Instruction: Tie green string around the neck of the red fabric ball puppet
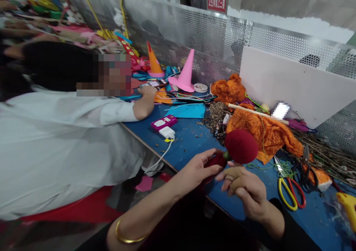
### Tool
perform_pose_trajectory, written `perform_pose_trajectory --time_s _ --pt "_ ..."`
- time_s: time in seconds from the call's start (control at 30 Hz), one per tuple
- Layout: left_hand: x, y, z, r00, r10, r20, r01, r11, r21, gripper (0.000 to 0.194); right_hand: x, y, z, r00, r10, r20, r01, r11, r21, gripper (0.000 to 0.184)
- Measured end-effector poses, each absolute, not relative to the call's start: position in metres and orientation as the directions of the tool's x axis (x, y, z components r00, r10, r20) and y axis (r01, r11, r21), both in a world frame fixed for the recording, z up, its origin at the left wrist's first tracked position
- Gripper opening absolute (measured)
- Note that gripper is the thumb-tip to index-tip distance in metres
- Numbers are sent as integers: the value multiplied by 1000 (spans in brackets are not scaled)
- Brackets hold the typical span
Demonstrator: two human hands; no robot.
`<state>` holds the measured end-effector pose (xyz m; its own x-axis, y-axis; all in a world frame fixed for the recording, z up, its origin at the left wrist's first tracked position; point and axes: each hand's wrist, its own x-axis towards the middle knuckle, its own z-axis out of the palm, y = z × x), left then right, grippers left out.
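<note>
Blue table, long, crowded along the far side, backed by a perforated metal screen with a white board leaning on it. A co-worker in a white top sits at the left end, one hand resting on the table among felt scraps.

Work piece: a dark red fabric ball with a green collar where it meets a red stem. It is held in the air just above the near table edge.

Left hand: fingers closed around the red stem below the ball; gold bangle on that wrist. Right hand: fingers curled loosely just under the ball, touching the stem end; whether it pinches anything, cannot tell (blurred).

Judgement: steadying goes best with the left grip firm near the collar, so the right fingers can work close to the joint without twisting the ball.

Around: orange cloth heaped just behind the ball, dry twigs to the right, pink cone and orange cone farther back, scissors with yellow and red handles near the right hand, a pink power strip.

In the way: loose green thread beside the scissors could snag the ball.
</note>
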<state>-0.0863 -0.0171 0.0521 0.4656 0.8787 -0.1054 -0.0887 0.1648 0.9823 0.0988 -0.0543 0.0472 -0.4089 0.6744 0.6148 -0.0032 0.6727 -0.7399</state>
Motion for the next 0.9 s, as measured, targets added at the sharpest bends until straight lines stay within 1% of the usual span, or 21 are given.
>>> perform_pose_trajectory --time_s 0.03,0.1,0.17,0.23,0.37,0.5,0.53,0.63,0.67,0.7,0.77,0.83,0.9 --pt "-84 -17 50 472 876 -95 -36 127 991 35 98 -53 44 -384 726 570 -65 594 -801 33" --pt "-80 -18 46 469 878 -97 101 55 993 28 98 -51 37 -284 857 430 -129 410 -903 39" --pt "-77 -19 42 442 893 -88 233 -19 972 24 97 -52 34 -190 942 278 -131 256 -958 39" --pt "-76 -20 40 418 906 -62 331 -89 939 22 97 -55 35 -145 969 200 -106 186 -977 37" --pt "-76 -22 42 375 926 -48 469 -145 871 19 97 -62 39 -100 982 160 -71 154 -986 38" --pt "-80 -23 38 352 935 -42 528 -161 834 21 95 -66 36 -100 985 137 -67 131 -989 39" --pt "-81 -23 35 341 939 -42 543 -161 824 25 93 -66 35 -101 986 134 -60 129 -990 40" --pt "-85 -21 26 301 952 -56 608 -146 780 47 87 -64 30 -97 991 97 -59 92 -994 40" --pt "-86 -20 24 299 953 -53 630 -156 760 51 85 -62 29 -95 992 83 -67 77 -995 40" --pt "-86 -19 22 311 950 -42 648 -180 740 51 84 -60 29 -99 992 78 -69 72 -995 39" --pt "-87 -19 20 350 937 -4 671 -248 699 44 83 -58 31 -142 984 111 -39 107 -994 38" --pt "-87 -19 22 369 929 31 693 -297 657 38 85 -58 38 -235 954 187 15 196 -980 36" --pt "-86 -19 26 360 933 25 737 -300 606 38 90 -59 48 -345 902 259 60 297 -953 33"
